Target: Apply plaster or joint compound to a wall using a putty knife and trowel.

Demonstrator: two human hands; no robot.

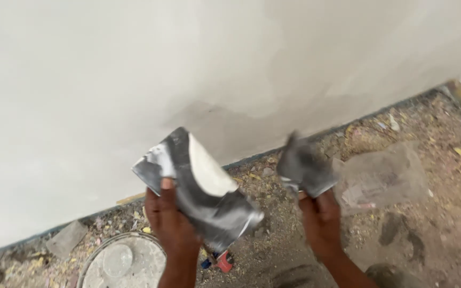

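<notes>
My left hand [171,221] grips a broad flat metal blade [196,189], grey and smeared, with a heap of white putty [207,169] on its upper side. My right hand [321,218] holds a smaller putty knife [304,169], whose blade is blurred by motion. The two blades are apart, both held in front of a smooth white plastered wall [134,80] that has a darker damp patch near its foot.
A round bucket [121,261] of whitish putty stands on the floor at lower left. The floor [428,224] is littered with dust and debris, with a crumpled clear plastic sheet [380,178] at right and a small red-and-blue object [221,261] below the blade.
</notes>
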